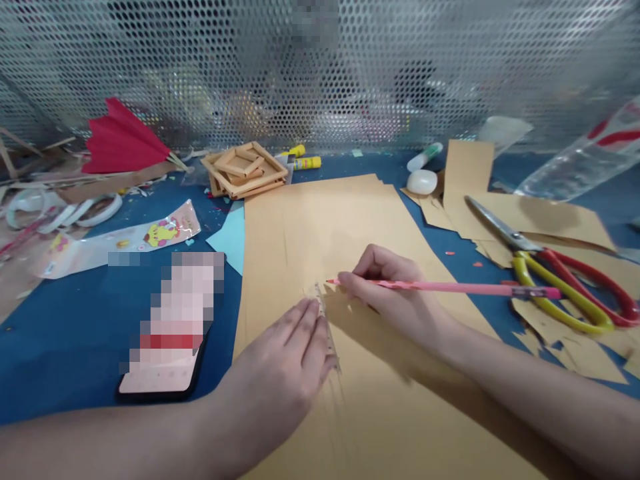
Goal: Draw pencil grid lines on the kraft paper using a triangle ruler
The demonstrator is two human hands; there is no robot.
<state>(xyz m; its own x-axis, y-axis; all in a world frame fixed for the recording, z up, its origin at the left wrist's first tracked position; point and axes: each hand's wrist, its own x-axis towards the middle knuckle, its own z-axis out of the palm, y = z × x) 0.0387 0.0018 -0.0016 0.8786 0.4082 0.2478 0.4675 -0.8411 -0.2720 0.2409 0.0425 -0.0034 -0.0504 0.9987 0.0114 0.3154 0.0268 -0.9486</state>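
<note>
My left hand (285, 363) lies flat, fingers together and stretched out, pressing a clear ruler (327, 327) onto a large tan paper sheet (320, 227). My right hand (387, 287) is closed around a pink pencil (450, 287), its tip resting on the paper just beside the ruler's far end. The pencil's long shaft points to the right, toward the scissors.
A phone (167, 333) lies left of the sheet on the blue mat (75, 333). Red-and-yellow scissors (565, 273) rest on tan paper scraps (550, 220) at right. Behind stand a wooden stick frame (245, 170), a red folded paper fan (120, 140), glue sticks (306, 162), tape rolls (60, 210) and a perforated metal wall (320, 67).
</note>
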